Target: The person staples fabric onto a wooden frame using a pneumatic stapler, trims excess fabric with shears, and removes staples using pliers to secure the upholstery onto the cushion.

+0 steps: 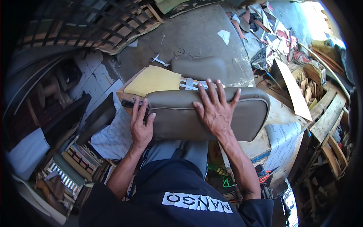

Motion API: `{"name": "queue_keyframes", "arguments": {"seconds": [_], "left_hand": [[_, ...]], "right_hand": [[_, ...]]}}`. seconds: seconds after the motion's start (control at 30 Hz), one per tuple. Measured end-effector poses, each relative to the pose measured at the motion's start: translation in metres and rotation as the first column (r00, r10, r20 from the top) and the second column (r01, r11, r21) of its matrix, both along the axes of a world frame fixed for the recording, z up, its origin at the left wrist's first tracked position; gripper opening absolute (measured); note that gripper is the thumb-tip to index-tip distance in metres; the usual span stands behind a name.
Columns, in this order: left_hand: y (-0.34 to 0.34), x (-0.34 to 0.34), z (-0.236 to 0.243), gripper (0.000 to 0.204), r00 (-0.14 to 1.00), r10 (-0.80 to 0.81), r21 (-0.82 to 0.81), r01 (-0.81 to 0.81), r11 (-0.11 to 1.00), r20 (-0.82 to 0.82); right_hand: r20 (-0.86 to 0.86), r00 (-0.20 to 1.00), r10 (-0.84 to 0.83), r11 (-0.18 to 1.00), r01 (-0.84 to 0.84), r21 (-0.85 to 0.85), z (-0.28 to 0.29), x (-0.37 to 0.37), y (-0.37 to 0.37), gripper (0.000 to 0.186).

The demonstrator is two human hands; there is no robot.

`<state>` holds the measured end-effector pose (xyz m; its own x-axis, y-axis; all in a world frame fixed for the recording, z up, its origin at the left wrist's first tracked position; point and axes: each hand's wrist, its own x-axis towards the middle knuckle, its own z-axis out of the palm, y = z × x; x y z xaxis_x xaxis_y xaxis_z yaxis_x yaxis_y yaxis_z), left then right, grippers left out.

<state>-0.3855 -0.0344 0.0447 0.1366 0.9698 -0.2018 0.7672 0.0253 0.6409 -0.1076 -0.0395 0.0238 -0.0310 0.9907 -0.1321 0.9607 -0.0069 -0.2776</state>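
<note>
A padded grey-brown upholstered seat part [181, 123] with a piped seam along its upper edge stands across in front of me. My right hand [217, 111] lies spread on its face, fingertips reaching over the top edge. At its left end, my left hand [141, 126] rests with straight fingers by the corner and the thumb against the cover. Behind the part, a yellow foam piece [155, 80] covers some of a wooden frame [126, 85]. Pale webbing straps [188, 84] show beside the foam. The underside of the padded part is hidden.
Another grey-brown cushion [199, 68] lies on the work surface beyond. A webbed wooden frame [124, 32] leans at the far left. Fabric scraps [278, 38] and wood offcuts [327, 117] are piled on the right. A green coiled hose [219, 170] hangs near my right forearm.
</note>
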Motion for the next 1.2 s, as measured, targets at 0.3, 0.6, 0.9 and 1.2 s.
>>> {"name": "queue_keyframes", "arguments": {"seconds": [0.3, 0.6, 0.9, 1.2], "left_hand": [[-0.034, 0.008, -0.009, 0.033, 0.839, 0.503, -0.123, -0.488, 0.864, 0.208], [-0.074, 0.003, -0.001, 0.029, 0.955, 0.293, 0.097, -0.288, 0.953, -0.044], [-0.102, 0.022, -0.029, 0.037, 0.919, 0.354, 0.268, -0.301, 0.915, -0.174], [-0.059, 0.012, -0.074, 0.068, 0.744, 0.585, 0.259, -0.525, 0.81, -0.322]], "right_hand": [[-0.069, 0.992, 0.108, 0.994, -0.11, -0.017, -0.002, -0.043, -0.001, 0.056], [-0.241, 0.919, 0.312, 0.949, -0.288, 0.131, 0.004, -0.106, -0.062, 0.056], [-0.338, 0.911, -0.237, 0.965, 0.261, 0.029, 0.046, 0.022, -0.175, 0.05], [-0.057, 0.069, -0.996, 0.039, 0.912, 0.408, 0.021, 0.211, -0.496, 0.047]]}}
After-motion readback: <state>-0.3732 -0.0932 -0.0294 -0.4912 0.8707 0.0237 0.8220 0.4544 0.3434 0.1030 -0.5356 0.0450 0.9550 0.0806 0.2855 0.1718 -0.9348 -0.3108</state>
